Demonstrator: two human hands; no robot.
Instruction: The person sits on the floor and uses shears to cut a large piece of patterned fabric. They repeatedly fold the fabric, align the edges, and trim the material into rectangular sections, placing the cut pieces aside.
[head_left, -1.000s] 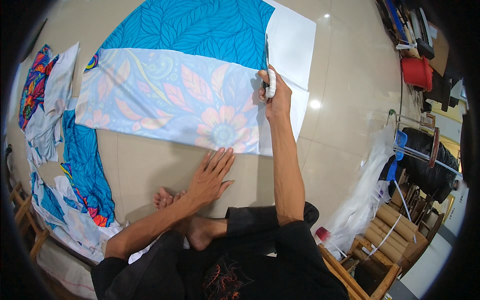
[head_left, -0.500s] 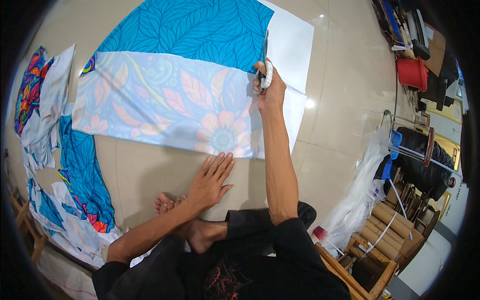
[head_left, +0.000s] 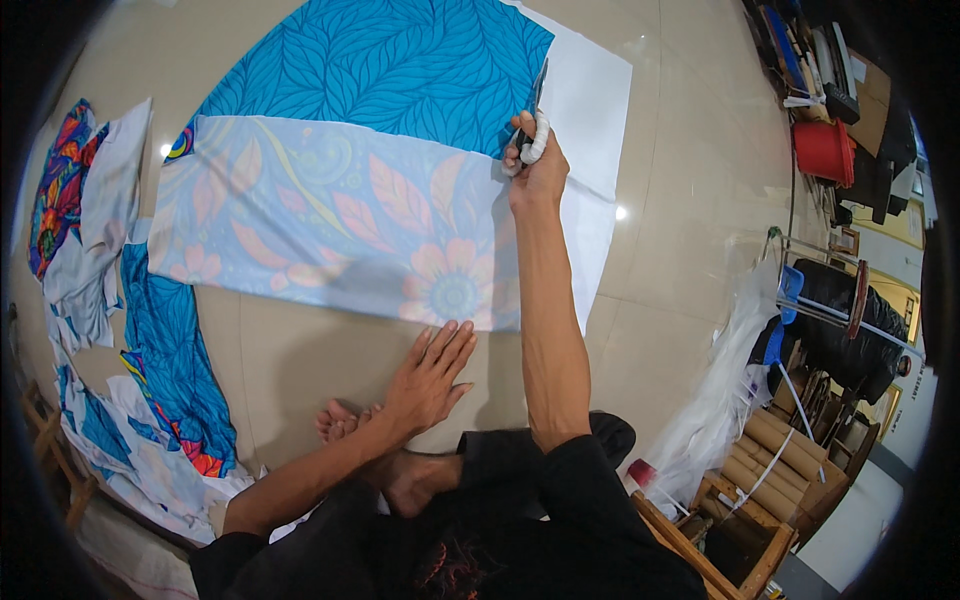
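A printed fabric piece lies on the floor, partly folded. Its vivid blue leaf-patterned part is at the far side, and its pale reverse with a floral print is nearer me. My right hand grips scissors with white-wrapped handles. Their blade points away from me along the border between the blue print and a white margin. My left hand holds nothing; its fingers are stretched flat, with the tips at the fabric's near edge.
Crumpled printed fabric and white scraps lie at left. On the right are clear plastic sheeting, cardboard tubes, a wooden frame, a red bucket and a metal rack. My bare foot rests near the left hand.
The right hand and scissors have advanced slightly away from me along the blue print's right border. The left hand stays flat at the near edge. The whole view has shifted a little.
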